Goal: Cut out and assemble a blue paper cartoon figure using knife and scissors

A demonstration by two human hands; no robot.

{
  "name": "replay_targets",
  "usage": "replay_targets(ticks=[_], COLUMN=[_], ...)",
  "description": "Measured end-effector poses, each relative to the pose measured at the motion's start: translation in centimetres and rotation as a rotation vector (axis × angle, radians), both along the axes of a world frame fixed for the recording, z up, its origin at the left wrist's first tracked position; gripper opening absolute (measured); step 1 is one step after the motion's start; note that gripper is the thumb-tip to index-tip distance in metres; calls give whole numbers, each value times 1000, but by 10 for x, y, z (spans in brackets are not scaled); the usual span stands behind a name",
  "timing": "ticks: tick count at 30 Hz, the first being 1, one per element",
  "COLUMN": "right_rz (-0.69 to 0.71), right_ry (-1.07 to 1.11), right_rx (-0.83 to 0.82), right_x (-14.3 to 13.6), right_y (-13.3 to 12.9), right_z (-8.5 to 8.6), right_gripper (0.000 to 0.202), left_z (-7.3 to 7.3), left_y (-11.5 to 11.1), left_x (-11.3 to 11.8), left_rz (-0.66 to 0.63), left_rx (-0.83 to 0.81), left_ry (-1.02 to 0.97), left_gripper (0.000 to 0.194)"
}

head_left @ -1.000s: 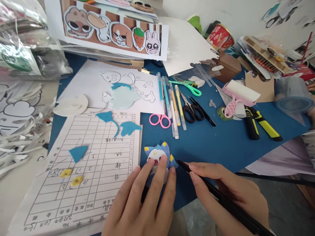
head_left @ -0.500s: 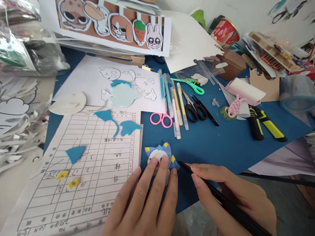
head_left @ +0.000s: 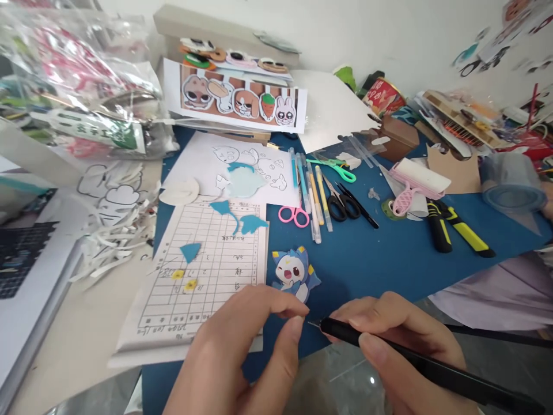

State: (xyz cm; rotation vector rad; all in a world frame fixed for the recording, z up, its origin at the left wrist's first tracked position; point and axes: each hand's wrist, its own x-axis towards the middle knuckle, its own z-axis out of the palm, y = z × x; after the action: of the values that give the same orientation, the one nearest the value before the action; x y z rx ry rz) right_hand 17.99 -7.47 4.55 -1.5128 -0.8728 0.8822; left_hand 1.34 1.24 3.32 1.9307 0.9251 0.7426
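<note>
1. Nearest to me, my left hand point(head_left: 242, 351) is curled with thumb and fingertips pinched together right at the tip of the black craft pen point(head_left: 415, 363). Whether something tiny sits between them I cannot tell.
2. My right hand point(head_left: 406, 346) grips that black craft pen, fingers wrapped tight along the barrel, its fine point aimed left and almost touching the left fingertips. For clean work I judge the grip should sit low on the barrel, with the wrist braced on the blue mat point(head_left: 389, 259).
3. Just beyond the fingertips lies the blue cartoon cutout point(head_left: 294, 275), flat on the mat, face up, free of both hands and beside the edge of the ruled form sheet point(head_left: 207, 276). I'd bring the tip down steeply so it doesn't skid across the piece.
4. On that sheet lie loose felt bits: a blue triangle point(head_left: 190, 251) and yellow scraps point(head_left: 185, 279). I'd keep my sleeve away from them.
5. Further back sit the pink scissors point(head_left: 294, 215), a row of pens point(head_left: 311, 196), black scissors point(head_left: 341, 203) and a yellow-black knife point(head_left: 464, 229), all well apart from the cutout.
6. Farthest, the printed animal strip point(head_left: 242, 102) leans against a box.
</note>
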Motion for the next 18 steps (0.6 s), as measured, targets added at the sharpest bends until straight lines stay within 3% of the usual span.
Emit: replay_targets(ticks=[3, 7, 11, 18], right_rz=[26, 49, 70, 36], right_ry=[-26, -68, -85, -113], right_rx=[3, 33, 29, 17], right_x=[-7, -15, -21, -25], right_y=[-2, -3, -8, -11], right_z=[7, 15, 19, 20], right_gripper=[10, 11, 9, 4], left_z=[8, 16, 20, 17], left_y=[-4, -9, -14, -21], left_x=[-2, -8, -18, -36], left_rz=[-1, -1, 31, 125], left_rx=[-251, -377, -367, -170], left_ry=[-7, -36, -24, 19], left_gripper=[14, 14, 16, 20])
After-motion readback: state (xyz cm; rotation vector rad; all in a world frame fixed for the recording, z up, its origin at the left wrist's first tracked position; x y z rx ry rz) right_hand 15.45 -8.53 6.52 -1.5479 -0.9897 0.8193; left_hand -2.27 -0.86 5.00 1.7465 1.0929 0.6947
